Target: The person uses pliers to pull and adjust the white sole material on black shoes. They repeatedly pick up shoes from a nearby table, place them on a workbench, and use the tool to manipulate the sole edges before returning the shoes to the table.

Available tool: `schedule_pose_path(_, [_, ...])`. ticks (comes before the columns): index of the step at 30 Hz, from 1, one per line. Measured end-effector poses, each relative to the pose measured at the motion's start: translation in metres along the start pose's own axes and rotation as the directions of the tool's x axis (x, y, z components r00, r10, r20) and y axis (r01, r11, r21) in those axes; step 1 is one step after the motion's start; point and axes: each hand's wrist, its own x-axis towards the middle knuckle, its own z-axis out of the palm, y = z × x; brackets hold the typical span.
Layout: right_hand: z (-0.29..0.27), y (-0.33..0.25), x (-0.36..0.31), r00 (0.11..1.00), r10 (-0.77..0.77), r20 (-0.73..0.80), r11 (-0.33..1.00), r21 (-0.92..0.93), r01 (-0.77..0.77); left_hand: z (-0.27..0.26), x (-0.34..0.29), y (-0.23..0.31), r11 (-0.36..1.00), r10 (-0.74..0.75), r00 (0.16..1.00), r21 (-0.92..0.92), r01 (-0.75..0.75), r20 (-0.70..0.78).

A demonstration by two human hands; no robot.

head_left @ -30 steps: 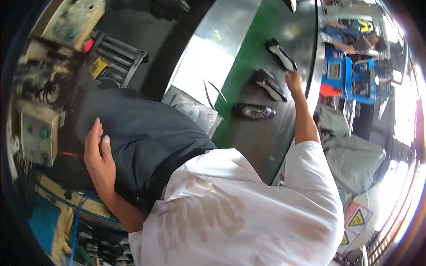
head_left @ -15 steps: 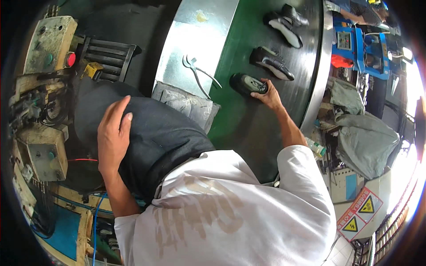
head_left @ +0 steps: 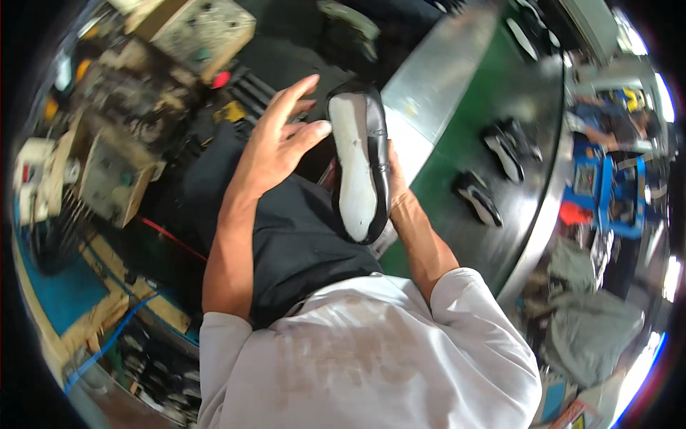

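Note:
A black leather shoe is held up in front of me with its pale grey underside facing me and its length nearly upright. My right hand grips it from behind on the right side; the shoe hides most of the fingers. To the left of the shoe is my left hand, its fingers spread and holding nothing. The thumb tip comes close to the shoe's edge, and whether it touches I cannot tell. On the green and dark belt at right, a black shoe lies near a pair of black shoes.
A metal ledge runs along the belt's left side. More shoes lie at its far end. At left stand worn machine boxes with a red button. Blue equipment and grey cloths are beyond the belt's right rail.
My right hand has lifted the shoe from the belt, brought it left in front of me and turned its underside toward me. My left hand has moved right, up to the shoe. The view has shifted.

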Motion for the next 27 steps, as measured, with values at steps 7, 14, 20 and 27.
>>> schedule_pose_path(7, [0.068,0.077,0.078,0.891,0.44,0.115,0.898,-0.047,-0.437,-0.085,-0.076,-0.01,0.788,0.358,0.813,0.616,0.002,-0.46])
schedule_pose_path(14, [0.143,0.091,0.096,0.948,0.052,0.314,0.051,-0.949,0.312,-0.106,-0.142,-0.048,0.758,0.248,0.818,0.629,0.17,-0.519])
schedule_pose_path(20, [0.167,0.089,0.104,0.984,0.094,0.152,0.027,-0.988,0.15,-0.095,-0.146,-0.064,0.934,0.035,0.743,0.287,0.214,-0.669])
schedule_pose_path(27, [0.145,0.093,0.11,0.978,0.055,0.201,0.117,-0.974,0.193,-0.079,-0.136,-0.075,0.937,-0.078,0.674,0.176,0.3,-0.734])
